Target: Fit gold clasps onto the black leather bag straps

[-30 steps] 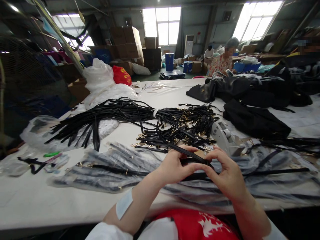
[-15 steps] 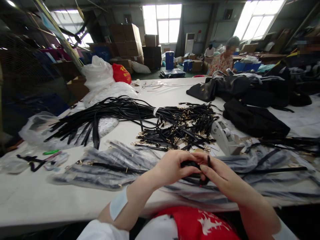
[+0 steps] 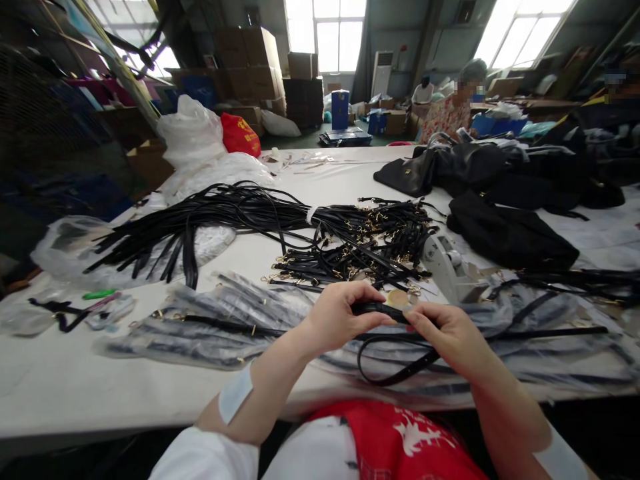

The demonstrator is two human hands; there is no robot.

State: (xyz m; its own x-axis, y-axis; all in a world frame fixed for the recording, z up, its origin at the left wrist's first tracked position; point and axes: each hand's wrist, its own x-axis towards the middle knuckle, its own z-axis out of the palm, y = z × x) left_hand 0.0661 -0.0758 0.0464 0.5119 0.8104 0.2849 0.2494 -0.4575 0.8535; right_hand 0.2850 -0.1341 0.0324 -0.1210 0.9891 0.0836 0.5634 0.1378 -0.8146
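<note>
Both hands hold a black strap [image 3: 400, 377] with small holes in it, and a loop of it hangs below them. My left hand [image 3: 343, 317] is closed around the strap, thumb below and fingers above. With thumb and fingertips, my right hand [image 3: 443, 330] pinches the same strap just to the right. Beneath the hands lie black straps in clear plastic sleeves [image 3: 210, 343]. Beyond them is a heap of black straps with gold clasps [image 3: 360, 257], joined to a long bundle of straps [image 3: 235, 213] bound by a white band [image 3: 311, 215].
A white tape dispenser [image 3: 445, 267] stands right of the heap. Black bags [image 3: 510, 230] are piled at the right. Clear plastic [image 3: 193, 133] and a red bag [image 3: 240, 135] sit at the back left. A green tool [image 3: 99, 294] lies at the left. A person [image 3: 450, 107] is across the table.
The strap, bunched up between my hands before, now hangs in an open loop. My hands have moved slightly apart, and the right hand's grip has shifted to a pinch.
</note>
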